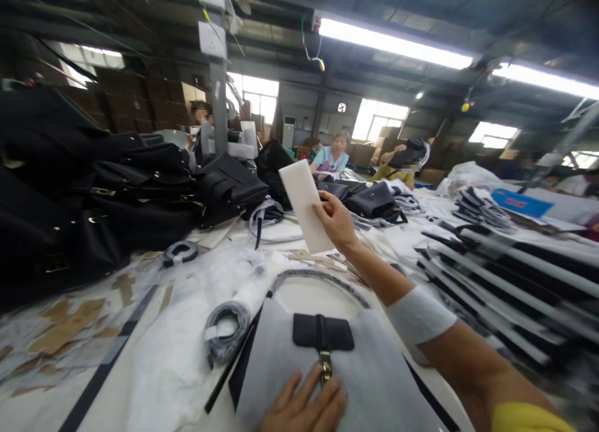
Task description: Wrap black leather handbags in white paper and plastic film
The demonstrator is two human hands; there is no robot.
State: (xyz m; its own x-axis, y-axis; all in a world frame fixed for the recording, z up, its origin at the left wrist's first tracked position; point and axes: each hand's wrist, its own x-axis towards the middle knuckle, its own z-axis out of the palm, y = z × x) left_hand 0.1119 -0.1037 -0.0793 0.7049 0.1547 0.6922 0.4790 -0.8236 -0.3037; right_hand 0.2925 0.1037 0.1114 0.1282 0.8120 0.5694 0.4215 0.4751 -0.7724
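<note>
Before me lies a handbag [276,357] with a pale grey covering over its front, a black strap tab [344,334] and a gold-coloured clasp [326,364]. Its wrapped handle [322,274] arches away from me. My left hand [309,404] rests on the bag's front just below the clasp, fingers stretched out. Raised beyond the handle, my right hand [334,220] pinches a flat white rectangular sheet [302,201] by its right edge. Left of the bag sits a coiled, wrapped strap [227,332] with a white band.
Black bags [140,201] are heaped at left. Striped black-and-white pieces [505,282] are stacked at right. Brown paper scraps [70,323] and a second coil [180,253] lie on the table. A blue box [521,202] stands farther right. Co-workers [331,157] are across the table.
</note>
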